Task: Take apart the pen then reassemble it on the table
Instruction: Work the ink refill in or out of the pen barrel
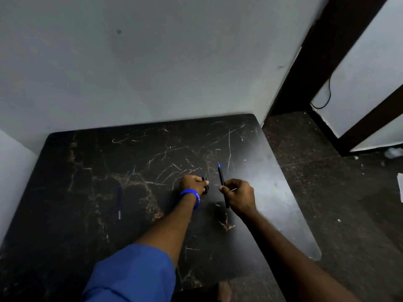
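Note:
My right hand (239, 198) grips a slim black pen barrel (221, 177) with a blue end that points up and away from me; the barrel's lower end sticks out below the hand. A thin pale sliver also juts from the fingers to the right. My left hand (193, 184), with a blue wristband, is closed on a short black pen piece (205, 182), a little to the left of the barrel. The two parts are apart, just above the dark scratched table (109, 214). A blue ink refill (119, 200) lies on the table far to the left.
The table stands against a pale wall at the back and left. Its right edge curves toward a dark speckled floor (327, 192) with bits of litter. A dark door frame (305, 62) rises at the upper right.

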